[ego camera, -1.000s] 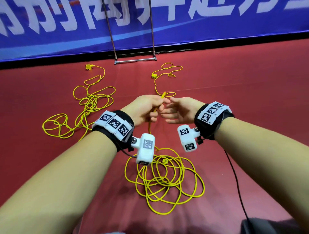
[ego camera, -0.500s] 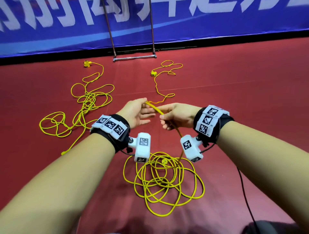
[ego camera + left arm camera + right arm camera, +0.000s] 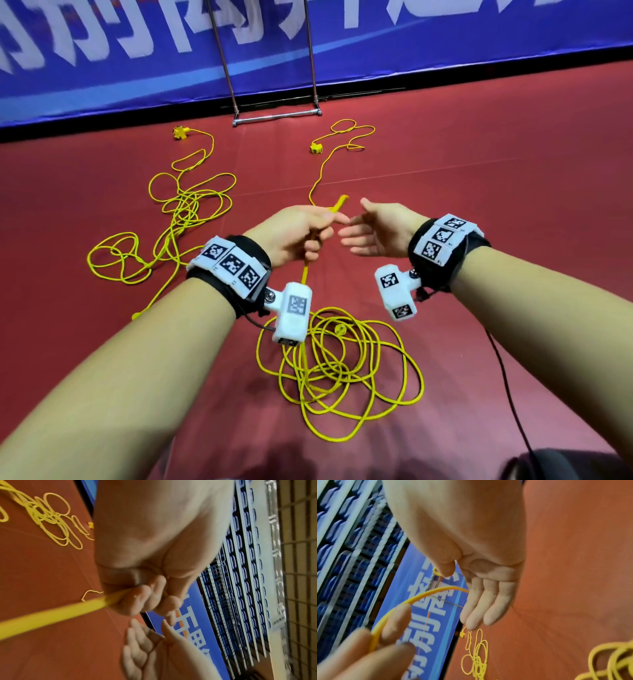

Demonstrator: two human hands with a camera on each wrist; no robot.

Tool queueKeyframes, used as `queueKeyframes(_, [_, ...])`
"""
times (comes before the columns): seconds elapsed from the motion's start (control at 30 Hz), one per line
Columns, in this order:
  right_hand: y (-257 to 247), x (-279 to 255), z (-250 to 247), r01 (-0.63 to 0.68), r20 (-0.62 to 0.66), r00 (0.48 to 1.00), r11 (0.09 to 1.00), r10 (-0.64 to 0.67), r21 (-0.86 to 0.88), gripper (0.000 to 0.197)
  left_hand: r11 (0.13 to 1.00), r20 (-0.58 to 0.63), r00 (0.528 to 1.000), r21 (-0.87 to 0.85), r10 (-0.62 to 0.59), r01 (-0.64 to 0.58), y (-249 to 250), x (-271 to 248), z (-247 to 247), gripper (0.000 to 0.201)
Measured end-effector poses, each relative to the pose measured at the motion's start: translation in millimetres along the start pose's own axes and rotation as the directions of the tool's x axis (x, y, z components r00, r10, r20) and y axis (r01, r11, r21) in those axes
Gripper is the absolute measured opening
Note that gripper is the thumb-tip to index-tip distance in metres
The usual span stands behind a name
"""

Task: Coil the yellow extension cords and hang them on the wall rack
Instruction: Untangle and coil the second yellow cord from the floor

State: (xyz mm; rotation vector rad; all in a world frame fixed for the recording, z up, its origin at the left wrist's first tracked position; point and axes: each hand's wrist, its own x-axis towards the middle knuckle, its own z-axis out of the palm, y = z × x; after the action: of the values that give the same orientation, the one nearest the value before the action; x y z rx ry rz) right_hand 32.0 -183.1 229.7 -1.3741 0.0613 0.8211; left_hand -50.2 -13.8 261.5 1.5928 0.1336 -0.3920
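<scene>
Coiling begun, frame centre: left hand (image 3: 297,236) grips cord (image 3: 305,270); right hand (image 3: 376,229), fingers spread and empty, must next gather a loop.

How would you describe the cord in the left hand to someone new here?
Start at the metal rack by the blue banner. The nearer yellow cord lies piled between the forearms. Unlike the left tangle, it rises into the left hand.

Bright yellow thin extension cords (image 3: 337,370) on a dark red floor (image 3: 479,192); blue banner (image 3: 428,37) with white lettering; black-and-white checker-patterned wrist tags (image 3: 233,265).
</scene>
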Motion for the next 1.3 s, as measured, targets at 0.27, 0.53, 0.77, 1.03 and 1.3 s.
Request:
queueKeyframes(0.27, [-1.5, 0.9, -4.6, 0.033, -0.125, 0.992, 0.998, -0.027, 0.047, 0.017, 0.898, 0.157, 0.966, 0.422, -0.207, 0.124, -18.8, -6.1, 17.1, 0.037])
queueKeyframes(0.53, [9.9, -21.2, 4.8, 0.227, 0.377, 0.924, 0.885, -0.064, -0.406, 0.031, 0.904, -0.196, 0.955, -0.408, -0.222, 0.126, -23.6, 16.8, -9.4, 0.027])
queueKeyframes(0.77, [17.8, -17.5, 11.8, 0.229, 0.368, 0.928, 0.705, 0.050, -0.671, 0.026, 0.866, -0.291, 0.951, -0.497, -0.107, -0.055, -17.3, 16.3, 0.9, 0.015])
queueKeyframes(1.03, [9.6, -4.9, -14.7, -0.034, -0.018, 0.999, 0.999, 0.033, -0.014, 0.041, 0.994, 0.145, 0.989, 0.101, -0.041, 0.026, -17.3, 5.9, 14.9, 0.021])
queueKeyframes(1.3, [10.3, -6.4, -8.5, 0.075, -0.077, 0.994, 0.993, -0.082, -0.088, 0.009, 0.962, -0.057, 0.978, 0.179, -0.199, 0.207, -26.0, 11.7, 16.9, 0.046])
